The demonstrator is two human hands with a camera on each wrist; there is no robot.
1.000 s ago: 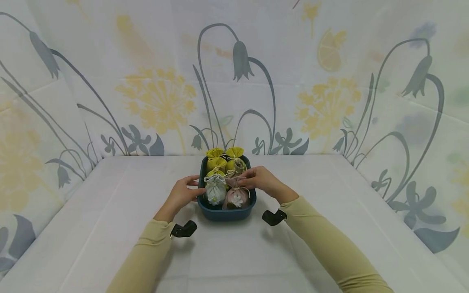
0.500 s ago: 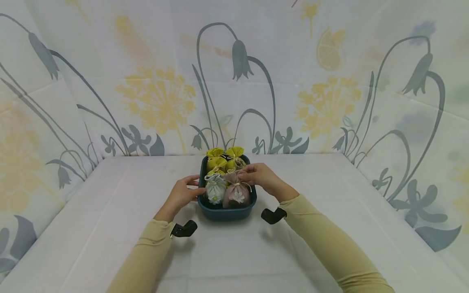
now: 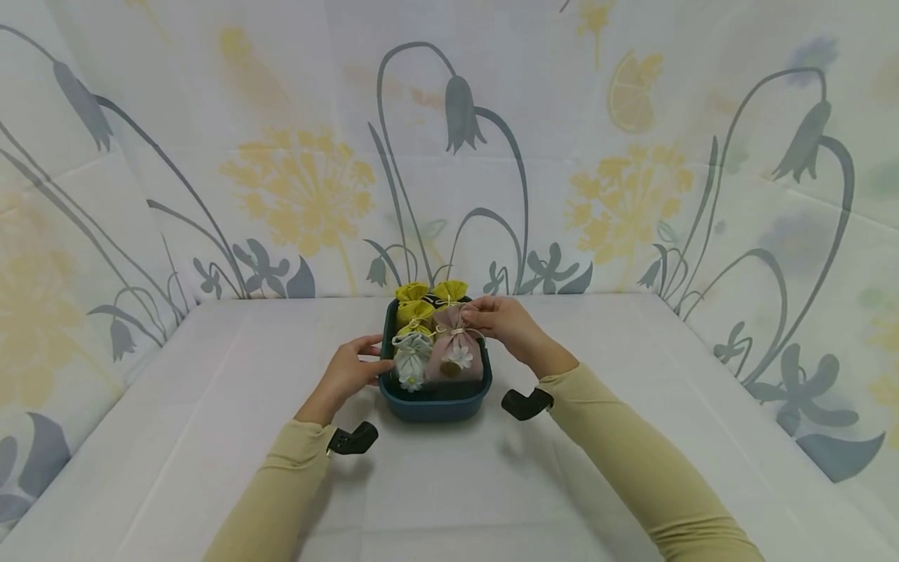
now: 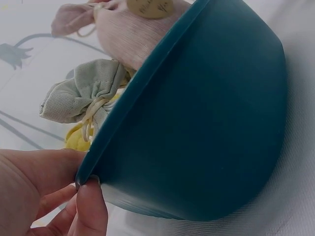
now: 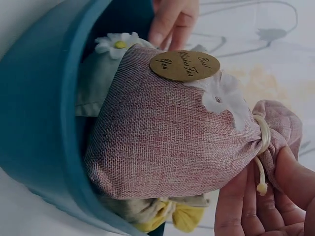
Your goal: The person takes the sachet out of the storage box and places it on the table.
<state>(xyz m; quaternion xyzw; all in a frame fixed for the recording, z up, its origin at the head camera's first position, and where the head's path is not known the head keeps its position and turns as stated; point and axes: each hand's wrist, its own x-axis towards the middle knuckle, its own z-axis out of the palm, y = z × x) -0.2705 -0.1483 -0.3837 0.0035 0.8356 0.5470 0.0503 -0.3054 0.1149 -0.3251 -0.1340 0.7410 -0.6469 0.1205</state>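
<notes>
Two hands, head view: the left hand (image 3: 349, 367) pinches the left rim of the blue tub (image 3: 435, 411); the right hand (image 3: 516, 332) pinches the gathered top of the pink pouch (image 3: 441, 347).
Pouch's place, head view: over the tub's near right part, beside the pale green pouch (image 3: 412, 361) and in front of yellow pouches (image 3: 414, 312); the tub sits on the desk (image 3: 281, 336).
Pouch's axis, head view: close to upright, tied neck up, base down, white flower (image 3: 461, 357) facing the wearer.
Tub rim, left wrist view: thumb and finger clasp its edge, which looks stiff enough to steady the tub by.
Pouch's neck, left wrist view: points to the picture's left; the base is hidden behind the rim.
Pouch cloth, right wrist view: coarse weave, so likely soft and not slippery; the body looks full but probably light. Contents are hidden, so possibly fragile.
Best hold, right wrist view: the ruffle by the cord (image 5: 264, 133), where the hand grips; squeezing the body could crease the tag (image 5: 184, 66) or flower.
Pouch's direction, right wrist view: long axis across the picture, neck right, base left towards the tub; whether it touches the floor of the tub, cannot tell.
</notes>
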